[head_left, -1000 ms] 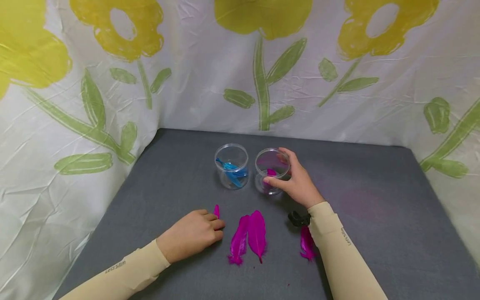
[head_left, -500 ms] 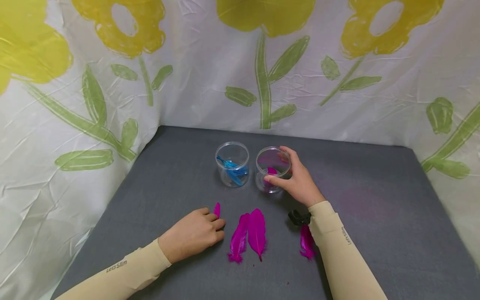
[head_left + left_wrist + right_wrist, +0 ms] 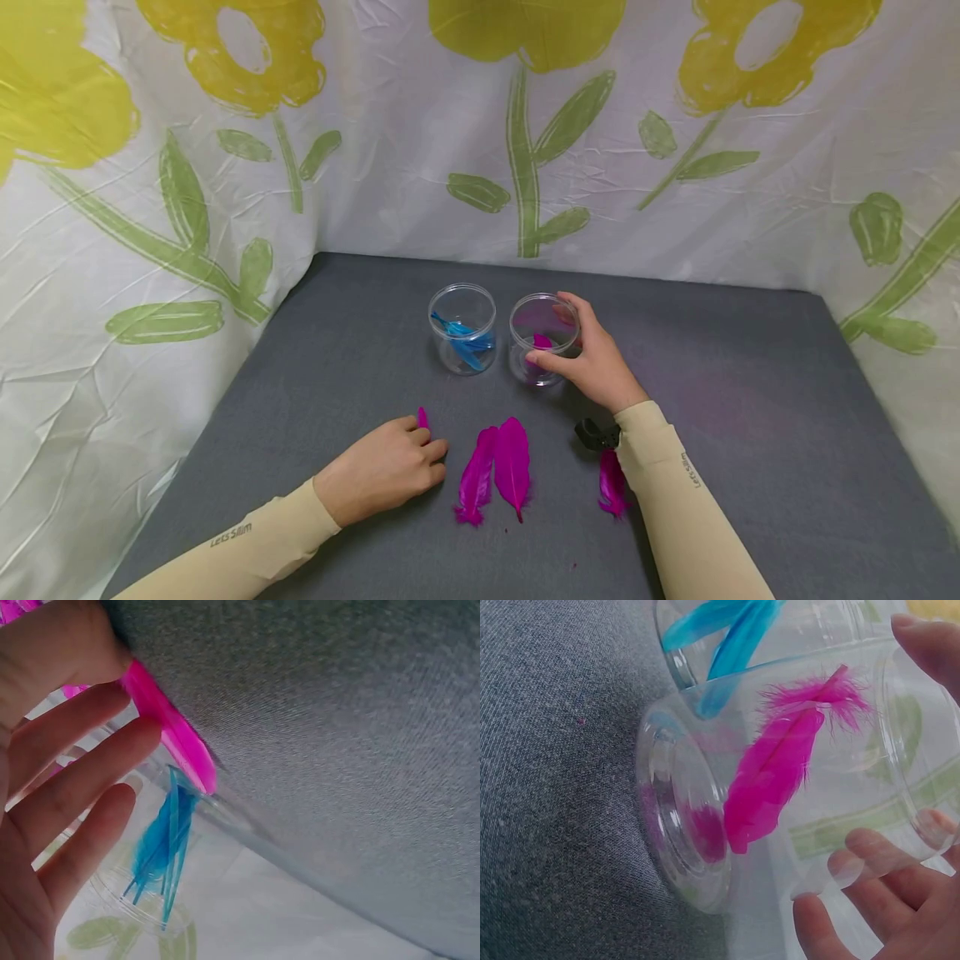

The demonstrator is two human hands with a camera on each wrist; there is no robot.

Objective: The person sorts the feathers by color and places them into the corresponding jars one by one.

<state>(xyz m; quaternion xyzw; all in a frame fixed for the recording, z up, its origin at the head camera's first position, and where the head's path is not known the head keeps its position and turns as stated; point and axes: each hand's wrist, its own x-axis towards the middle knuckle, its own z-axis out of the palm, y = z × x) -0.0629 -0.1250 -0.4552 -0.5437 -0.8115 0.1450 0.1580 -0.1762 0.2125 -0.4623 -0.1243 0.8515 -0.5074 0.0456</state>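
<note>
Behind everything you have a white cloth backdrop with yellow flowers and green leaves (image 3: 390, 150). Below it lies the dark grey worktop (image 3: 337, 350); read its middle as the clock's centre, twelve pointing away from you. Your arms come in wearing beige sleeves (image 3: 697, 500).

At twelve stands a clear round plastic jar (image 3: 468, 302) holding a few slim blue feathers (image 3: 468, 346) that lean against its wall. At one, just beside it and upright, a second clear round plastic jar (image 3: 542, 312) contains a fluffy-based magenta feather (image 3: 769, 780), tilted inside.

Your right hand (image 3: 600, 362) reaches in at two, its fingers (image 3: 885, 900) curved round the second jar, thumb on the near side. Your left hand (image 3: 386, 471) lies low at eight, palm down, pinching a narrow bright magenta feather (image 3: 184, 746) whose smooth, rounded tip pokes out from the fingers; the rest of it is hidden.

At six lie two flat, broad magenta feathers (image 3: 512, 462), close together, their downy ends toward you. At four, a single dark-magenta feather (image 3: 612, 485) sits partly under your right forearm, just below a small black wrist-worn piece (image 3: 597, 435).
</note>
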